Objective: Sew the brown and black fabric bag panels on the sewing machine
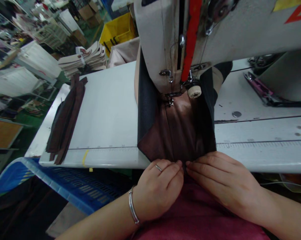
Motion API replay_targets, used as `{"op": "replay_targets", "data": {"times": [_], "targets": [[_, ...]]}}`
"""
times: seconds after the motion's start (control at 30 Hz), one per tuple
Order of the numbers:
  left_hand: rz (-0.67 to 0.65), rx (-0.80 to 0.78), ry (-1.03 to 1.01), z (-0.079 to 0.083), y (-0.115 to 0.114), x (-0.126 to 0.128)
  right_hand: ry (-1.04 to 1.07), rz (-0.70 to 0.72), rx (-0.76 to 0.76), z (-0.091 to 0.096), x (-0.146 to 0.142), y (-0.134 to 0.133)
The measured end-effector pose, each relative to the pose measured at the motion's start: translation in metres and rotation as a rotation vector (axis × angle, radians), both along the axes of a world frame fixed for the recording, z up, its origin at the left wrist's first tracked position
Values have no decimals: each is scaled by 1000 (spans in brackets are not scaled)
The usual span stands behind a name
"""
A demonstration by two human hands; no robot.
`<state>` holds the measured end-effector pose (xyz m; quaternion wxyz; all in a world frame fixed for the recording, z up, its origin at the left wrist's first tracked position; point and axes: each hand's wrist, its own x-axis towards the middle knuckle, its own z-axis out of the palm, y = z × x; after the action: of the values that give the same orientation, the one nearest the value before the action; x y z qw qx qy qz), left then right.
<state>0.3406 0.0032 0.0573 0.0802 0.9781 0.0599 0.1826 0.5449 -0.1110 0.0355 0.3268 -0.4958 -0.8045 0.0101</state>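
Observation:
A brown leather piece with a dark lining lies on the white table, its far end under the presser foot of a sewing machine. My left hand, with a ring and a silver bracelet, pinches the near edge of the leather at the table's front edge. My right hand grips the same edge just to the right, fingertips almost touching the left hand's. Both hands have fingers curled down on the material.
A stack of dark brown strips lies at the table's left end. A blue plastic crate stands below at left. Stacked pale pieces and a yellow bin sit behind. A ruler scale runs along the table.

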Motion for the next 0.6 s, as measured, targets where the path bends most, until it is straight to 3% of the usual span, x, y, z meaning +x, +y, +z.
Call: {"op": "replay_targets", "data": {"times": [0.17, 0.33, 0.43, 0.6], "targets": [[10, 42, 22, 3, -3, 1, -16, -28, -59, 1, -2, 0], [-48, 40, 277, 34, 9, 16, -38, -36, -63, -5, -1, 0], [-6, 149, 333, 47, 30, 34, -61, -40, -50, -9, -3, 3], [106, 243, 315, 22, 62, 51, -67, -99, 53, -15, -8, 7]]}}
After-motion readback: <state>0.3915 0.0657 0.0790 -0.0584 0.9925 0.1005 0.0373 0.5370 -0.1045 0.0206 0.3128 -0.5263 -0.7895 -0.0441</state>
